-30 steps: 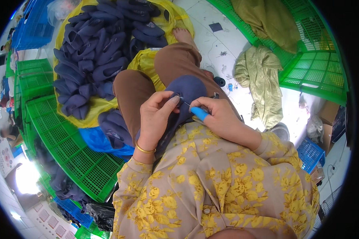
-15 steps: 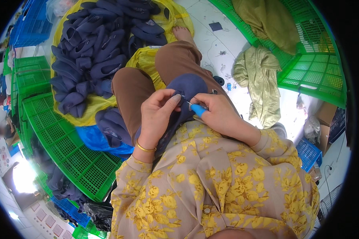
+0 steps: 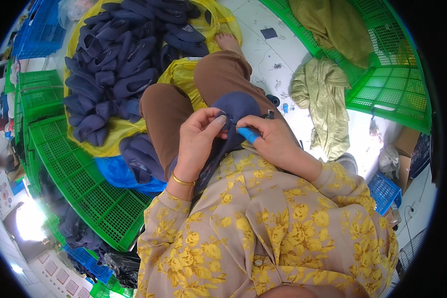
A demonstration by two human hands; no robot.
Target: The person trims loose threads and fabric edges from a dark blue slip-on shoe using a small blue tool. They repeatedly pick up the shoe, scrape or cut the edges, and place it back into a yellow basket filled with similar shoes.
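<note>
A dark navy cloth shoe (image 3: 236,103) rests on my lap, its rounded end pointing away from me. My left hand (image 3: 198,141) pinches the shoe's edge between thumb and fingers, and a gold bangle (image 3: 184,180) circles that wrist. Close beside it, my right hand (image 3: 270,136) is closed in a pinch at the same edge, a blue covering (image 3: 248,134) wrapped on one finger. Between those fingertips is a thin needle, mostly hidden now. More of the same navy shoes (image 3: 139,158) lie by my left thigh.
Ahead to the left, a heap of navy shoes (image 3: 129,54) fills a yellow plastic bag (image 3: 116,136). Green mesh crates (image 3: 99,198) stand at left and far right. An olive cloth (image 3: 325,107) drapes down at right. A dark spool (image 3: 272,100) sits near my right knee.
My right hand has moved slightly against the shoe edge, and the needle that showed clearly before is now mostly hidden. The left hand has shifted slightly right; its grip stays.
</note>
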